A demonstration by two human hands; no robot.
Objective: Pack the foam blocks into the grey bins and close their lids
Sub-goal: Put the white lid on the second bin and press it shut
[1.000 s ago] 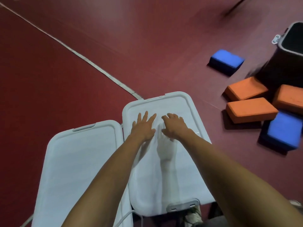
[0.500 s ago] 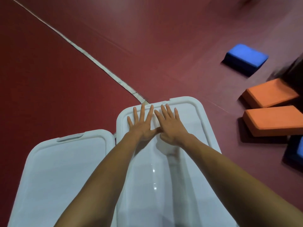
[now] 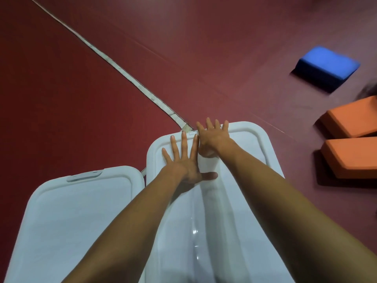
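Across the far end of the right-hand lid both my hands lie flat with fingers spread: left hand on the panel, right hand reaching over the rim. Pressing only here could leave the near edge unseated, or nip my fingertips. A blue foam block and two orange foam blocks lie unpacked on the floor, well apart.
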